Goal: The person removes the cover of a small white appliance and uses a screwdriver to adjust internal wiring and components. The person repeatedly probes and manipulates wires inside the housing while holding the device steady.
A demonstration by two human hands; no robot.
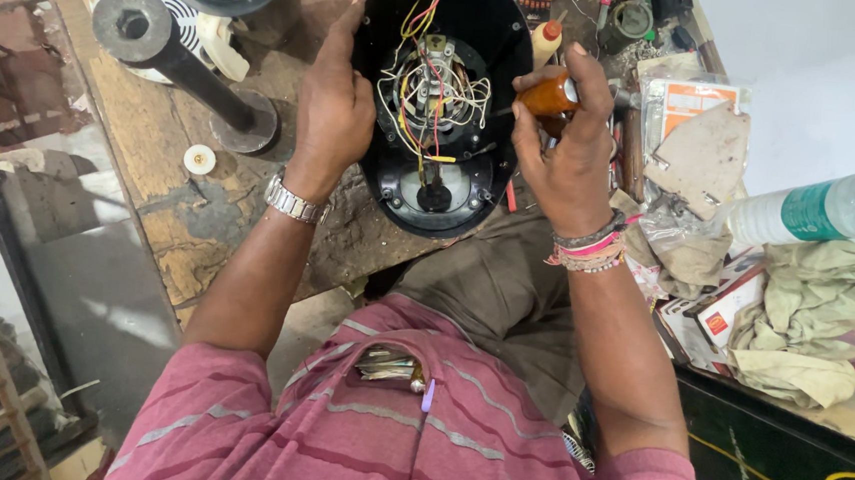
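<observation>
Right hand (566, 149) is curled tight around the glossy amber handle of a screwdriver (548, 95), wrist cocked, a stack of beaded bands and threads at the wrist, forearm rising from the lower right; the shaft angles left into the open housing, its tip lost among the wires. Left hand (334, 103) is pressed flat-sided against the left rim of that housing, fingers together and hooked over the top edge, a metal link watch on the wrist, elbow bent back toward the striped pink shirt. Between the two hands sits the black oval housing (437, 110), smooth moulded plastic, propped at the edge of the bench (178, 223) above the person's lap, its belly full of a tangle of white, yellow and red wires (430, 85) around a small metal part. The bench is rough, scarred wood. Out to the left lies a dark metal pole (174, 57) with a flanged end, and a small white disc (199, 159) near it. Off to the right: crumpled cloth (809, 307), a clear plastic bottle (831, 208) on its side.
</observation>
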